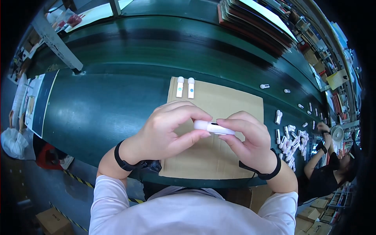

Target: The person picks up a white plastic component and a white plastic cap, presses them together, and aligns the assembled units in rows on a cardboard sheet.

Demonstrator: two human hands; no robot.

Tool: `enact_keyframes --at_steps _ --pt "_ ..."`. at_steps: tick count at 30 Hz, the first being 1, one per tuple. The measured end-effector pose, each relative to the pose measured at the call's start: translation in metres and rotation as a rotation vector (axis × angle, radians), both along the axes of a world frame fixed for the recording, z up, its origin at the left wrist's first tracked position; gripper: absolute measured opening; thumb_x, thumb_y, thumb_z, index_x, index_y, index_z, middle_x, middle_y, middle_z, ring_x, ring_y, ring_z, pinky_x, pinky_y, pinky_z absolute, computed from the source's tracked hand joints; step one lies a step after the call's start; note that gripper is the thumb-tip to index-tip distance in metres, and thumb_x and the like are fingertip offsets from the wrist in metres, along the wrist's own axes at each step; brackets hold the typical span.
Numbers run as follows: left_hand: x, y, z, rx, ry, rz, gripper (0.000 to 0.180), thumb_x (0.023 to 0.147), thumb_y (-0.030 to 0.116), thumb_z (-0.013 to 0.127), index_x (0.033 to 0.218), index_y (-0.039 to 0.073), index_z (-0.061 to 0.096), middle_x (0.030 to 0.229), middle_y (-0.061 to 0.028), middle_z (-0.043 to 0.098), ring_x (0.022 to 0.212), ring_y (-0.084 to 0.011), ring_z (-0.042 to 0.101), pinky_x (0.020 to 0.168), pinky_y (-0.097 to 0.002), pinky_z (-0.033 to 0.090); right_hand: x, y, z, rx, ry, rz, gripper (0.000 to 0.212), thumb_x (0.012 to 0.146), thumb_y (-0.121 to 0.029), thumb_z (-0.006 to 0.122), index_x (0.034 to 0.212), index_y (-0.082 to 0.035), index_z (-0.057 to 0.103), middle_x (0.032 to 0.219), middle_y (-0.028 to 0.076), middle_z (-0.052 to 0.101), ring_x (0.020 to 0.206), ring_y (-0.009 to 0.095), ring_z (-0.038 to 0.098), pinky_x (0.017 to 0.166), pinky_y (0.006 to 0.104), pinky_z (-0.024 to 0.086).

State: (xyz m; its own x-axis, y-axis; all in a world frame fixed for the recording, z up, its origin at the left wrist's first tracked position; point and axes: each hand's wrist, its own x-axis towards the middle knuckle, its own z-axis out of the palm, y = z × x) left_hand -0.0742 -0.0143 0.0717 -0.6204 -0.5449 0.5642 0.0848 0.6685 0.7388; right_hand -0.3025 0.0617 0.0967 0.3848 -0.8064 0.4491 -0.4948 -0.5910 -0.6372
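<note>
Between both hands, over a flat cardboard sheet [199,160], is a small white wand-shaped device [202,125] with a rounded head and a dark patch on its body. My left hand [167,124] pinches the rounded head between thumb and fingers. At the other end, my right hand [250,137] grips the body with its thumb and fingers, partly covering it. Two similar white devices, one on the left [179,87] and one on the right [190,88], lie side by side at the sheet's far left corner, each with a blue dot.
Many more white devices [291,144] lie heaped right of the sheet on the green bench [105,102]. A co-worker in black [325,172] reaches in at the right. Another person [17,143] is at far left. Stacked boards [254,27] rest at the back; a metal post [58,43] stands left.
</note>
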Motion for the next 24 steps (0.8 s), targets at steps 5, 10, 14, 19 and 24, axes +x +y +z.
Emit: enact_keyframes --at_steps 5,10,14,19,24 --pt "0.001 0.003 0.002 -0.007 0.010 0.019 0.028 0.076 0.003 0.077 0.102 -0.001 0.068 0.094 -0.0127 0.070 0.085 -0.0264 0.067 0.083 -0.0367 0.053 0.006 -0.005 0.002 -0.118 0.010 -0.005 0.032 0.078 0.004 0.075 0.108 0.002 0.064 0.099 0.014 0.067 0.086 0.023 0.064 0.076 0.0299 0.049" --pt "0.002 0.000 0.002 -0.108 0.038 0.026 0.028 0.075 0.001 0.075 0.102 -0.001 0.068 0.094 -0.0120 0.070 0.084 -0.0263 0.067 0.088 -0.0404 0.052 0.007 -0.002 0.001 -0.037 -0.093 -0.037 0.031 0.077 0.005 0.074 0.106 0.003 0.063 0.095 0.014 0.066 0.083 0.023 0.064 0.073 0.0302 0.050" --pt "0.002 0.000 0.002 -0.135 0.039 0.031 0.028 0.075 -0.001 0.074 0.102 -0.001 0.068 0.093 -0.0120 0.069 0.084 -0.0265 0.066 0.090 -0.0417 0.052 0.008 -0.003 -0.001 -0.082 -0.082 -0.036 0.032 0.076 0.007 0.075 0.105 0.002 0.063 0.092 0.014 0.066 0.080 0.024 0.065 0.070 0.0310 0.053" --pt "0.000 0.003 0.005 -0.080 0.037 0.043 0.027 0.074 0.000 0.074 0.101 -0.001 0.067 0.092 -0.0123 0.069 0.083 -0.0268 0.066 0.087 -0.0408 0.051 0.006 -0.004 -0.004 -0.094 -0.085 -0.022 0.034 0.075 0.008 0.074 0.106 0.002 0.062 0.093 0.014 0.065 0.081 0.025 0.065 0.071 0.0313 0.053" --pt "-0.002 -0.001 -0.005 -0.104 0.005 0.026 0.026 0.074 0.000 0.072 0.100 0.000 0.067 0.093 -0.0120 0.068 0.084 -0.0266 0.065 0.082 -0.0390 0.050 0.007 -0.004 -0.006 -0.048 -0.114 -0.034 0.030 0.079 0.004 0.073 0.107 0.002 0.061 0.100 0.015 0.063 0.090 0.024 0.061 0.078 0.0310 0.048"
